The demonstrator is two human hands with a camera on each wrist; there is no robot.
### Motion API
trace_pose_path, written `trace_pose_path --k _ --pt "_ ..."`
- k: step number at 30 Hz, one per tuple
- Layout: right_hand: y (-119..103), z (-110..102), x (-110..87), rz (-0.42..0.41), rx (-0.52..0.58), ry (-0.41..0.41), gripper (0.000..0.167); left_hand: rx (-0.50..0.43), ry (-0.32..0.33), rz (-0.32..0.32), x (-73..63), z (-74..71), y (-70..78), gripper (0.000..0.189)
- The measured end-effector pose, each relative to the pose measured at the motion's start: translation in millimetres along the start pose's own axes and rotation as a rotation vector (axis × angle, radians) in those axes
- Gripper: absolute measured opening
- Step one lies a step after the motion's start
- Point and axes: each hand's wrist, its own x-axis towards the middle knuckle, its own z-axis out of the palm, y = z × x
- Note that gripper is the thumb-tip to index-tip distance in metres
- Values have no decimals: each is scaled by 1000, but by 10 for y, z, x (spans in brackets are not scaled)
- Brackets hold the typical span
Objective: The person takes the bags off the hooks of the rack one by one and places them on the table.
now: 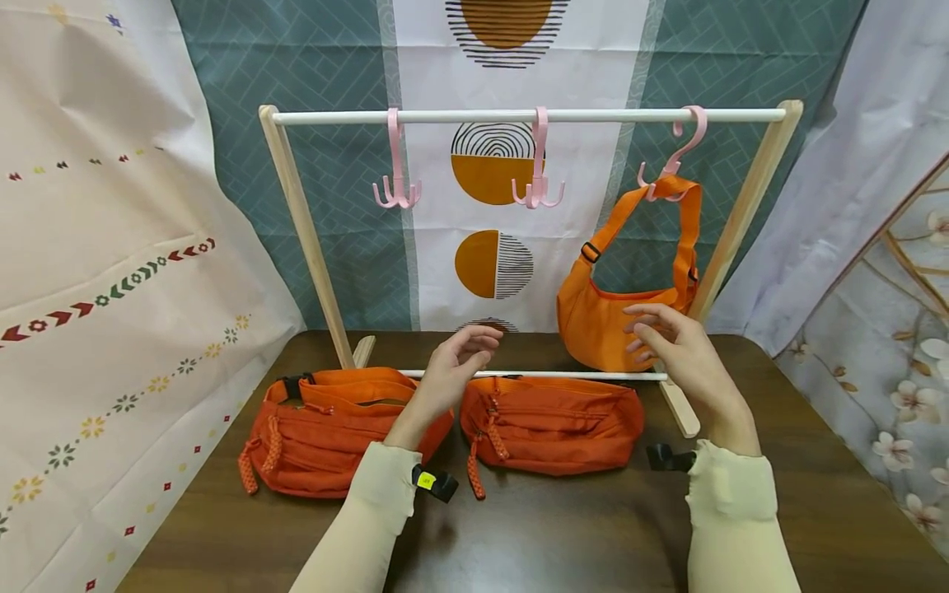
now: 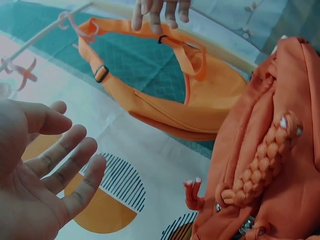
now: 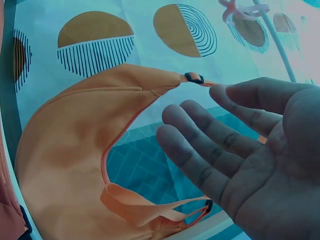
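Note:
An orange shoulder bag [image 1: 604, 325] hangs by its strap from the right pink hook hanger [image 1: 676, 156] on the rack. My right hand [image 1: 678, 350] is in front of that bag with fingers loosely bent and nothing in them. In the right wrist view the bag [image 3: 75, 125] fills the left side, beyond the fingers. My left hand [image 1: 452, 366] is raised above the gap between two red-orange waist bags, holding nothing. The left waist bag [image 1: 326, 445] and the middle waist bag [image 1: 556, 428] lie on the table, braided pulls at their left ends.
The rack's white top bar [image 1: 467, 116] carries a left pink hanger [image 1: 396, 165] and a middle pink hanger [image 1: 538, 165], both bare. Wooden legs and a low white bar [image 1: 534, 375] stand on the brown table [image 1: 549, 535]. Patterned cloth [image 1: 326, 165] hangs behind.

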Motion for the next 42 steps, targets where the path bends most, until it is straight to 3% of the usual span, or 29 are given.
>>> trace_pose_path --k 8,19,26,34,42 --pt "-68 21 -1 -66 -22 55 29 -14 -44 -6 33 -39 80 30" --pt "-384 -166 32 -217 50 227 24 12 -76 23 200 -3 232 31" --pt "-679 -346 177 -266 -117 371 24 3 -90 58 331 35 362 33" --pt "-882 -543 328 -364 -233 426 31 24 -68 93 415 74 467 39" --pt "-1082 -741 571 -355 -347 439 39 85 -63 137 533 51 561 41"
